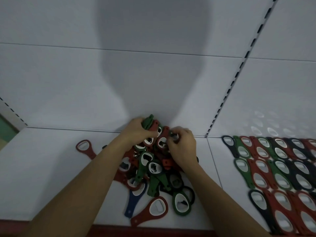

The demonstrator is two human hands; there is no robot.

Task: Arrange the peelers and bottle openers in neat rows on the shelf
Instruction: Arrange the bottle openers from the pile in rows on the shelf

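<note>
Left hand (136,130): grips several bottle openers (148,123), handles pointing up-frame.
Right hand (183,147): pinches one opener (174,136).
Rows (266,161): three, right of frame.

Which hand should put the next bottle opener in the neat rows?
Probably the right hand: it pinches an opener on the side of the pile nearest the rows. The left hand grips a bunch farther away.

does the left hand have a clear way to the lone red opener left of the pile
Probably yes: the red opener lies alone on bare shelf with nothing over it. But the left hand grips a bunch of openers, so its fingers are full.
</note>
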